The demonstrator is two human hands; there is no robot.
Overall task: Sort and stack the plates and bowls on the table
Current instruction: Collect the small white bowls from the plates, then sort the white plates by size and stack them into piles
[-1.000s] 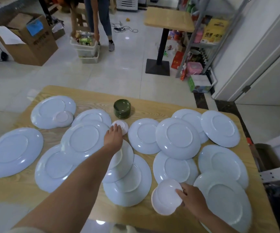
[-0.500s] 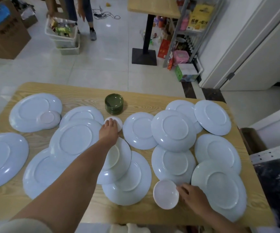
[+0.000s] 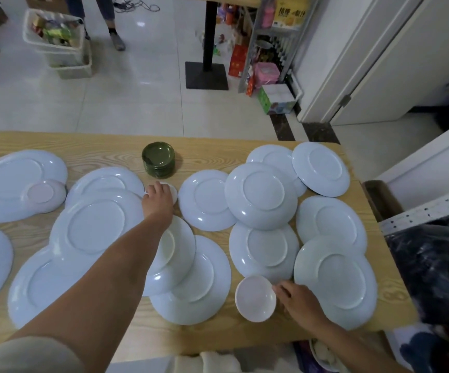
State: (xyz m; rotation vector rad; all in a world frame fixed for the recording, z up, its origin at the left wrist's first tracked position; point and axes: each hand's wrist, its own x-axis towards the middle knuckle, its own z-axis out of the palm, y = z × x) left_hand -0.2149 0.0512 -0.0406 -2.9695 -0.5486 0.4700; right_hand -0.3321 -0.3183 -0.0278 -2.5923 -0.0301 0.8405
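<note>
Many pale blue plates [image 3: 261,195] lie upside down and overlapping on the wooden table [image 3: 104,149]. Your left hand [image 3: 158,201] reaches to the far middle and covers a small white dish [image 3: 174,193], just at 6 o'clock from the green stack of little dishes [image 3: 158,161]. Its fingers bend down onto the dish, but you cannot tell if they grip it. Your right hand [image 3: 298,300] is near the table's front edge, at about 5 o'clock. Its fingers are close together and a bit bent, with the tips touching the 3 o'clock side of a small white bowl [image 3: 255,298], which sits open side up. A small pinkish dish [image 3: 43,193] rests on a big plate at 9 o'clock.
</note>
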